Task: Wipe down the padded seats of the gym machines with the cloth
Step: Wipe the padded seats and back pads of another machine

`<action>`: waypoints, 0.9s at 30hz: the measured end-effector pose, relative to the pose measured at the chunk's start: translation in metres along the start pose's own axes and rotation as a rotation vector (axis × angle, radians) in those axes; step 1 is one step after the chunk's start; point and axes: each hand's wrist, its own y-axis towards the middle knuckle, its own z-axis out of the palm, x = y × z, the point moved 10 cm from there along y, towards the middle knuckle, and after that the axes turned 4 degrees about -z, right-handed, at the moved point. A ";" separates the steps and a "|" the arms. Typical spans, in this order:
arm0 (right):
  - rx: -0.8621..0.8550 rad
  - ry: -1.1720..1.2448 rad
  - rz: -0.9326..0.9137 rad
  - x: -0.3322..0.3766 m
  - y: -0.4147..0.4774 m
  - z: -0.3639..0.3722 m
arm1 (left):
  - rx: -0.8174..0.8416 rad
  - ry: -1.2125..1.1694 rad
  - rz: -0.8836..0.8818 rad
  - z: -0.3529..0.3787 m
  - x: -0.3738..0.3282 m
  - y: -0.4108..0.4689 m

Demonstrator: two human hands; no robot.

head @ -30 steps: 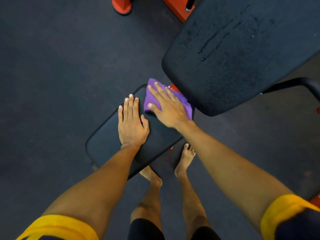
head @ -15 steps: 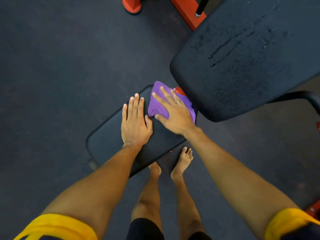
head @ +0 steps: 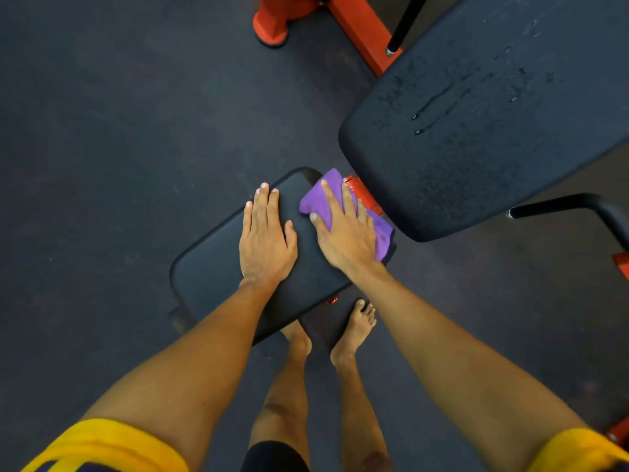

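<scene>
A small black padded seat [head: 211, 267] lies low in the middle of the head view. My left hand [head: 265, 236] rests flat on it with straight fingers. My right hand [head: 347, 233] presses a purple cloth [head: 323, 199] onto the seat's far right end, fingers spread and straight over it. Most of the cloth is hidden under the palm. A larger black back pad [head: 493, 114] rises at the upper right, with wet streaks and droplets on its surface.
Orange machine frame [head: 357, 32] and its foot [head: 272, 25] stand at the top. A black handle bar [head: 571, 206] juts out at right. My bare feet [head: 354, 332] stand on the dark rubber floor [head: 119, 131] just below the seat.
My right hand has slid the cloth slightly toward the seat's right end near the orange frame. The left hand stays flat on the seat. The view has shifted a little.
</scene>
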 end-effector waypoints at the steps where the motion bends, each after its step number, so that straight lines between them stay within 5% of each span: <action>1: 0.014 0.038 0.023 0.007 0.017 -0.004 | -0.005 -0.031 -0.020 -0.002 0.002 0.001; 6: 0.052 -0.071 -0.076 0.062 0.055 0.005 | -0.037 0.001 -0.163 -0.015 0.053 -0.021; 12: -0.013 -0.356 -0.636 0.059 -0.013 0.016 | -0.047 0.031 -0.230 -0.025 0.088 -0.045; 19: 0.053 -0.218 -0.237 0.070 0.081 -0.009 | -0.048 0.073 -0.241 -0.025 0.085 -0.041; 23: 0.050 -0.462 -0.453 0.154 0.066 0.024 | -0.053 0.075 -0.238 -0.026 0.086 -0.042; 27: 0.028 -0.502 -0.594 0.157 0.061 0.018 | -0.059 0.074 -0.242 -0.028 0.087 -0.041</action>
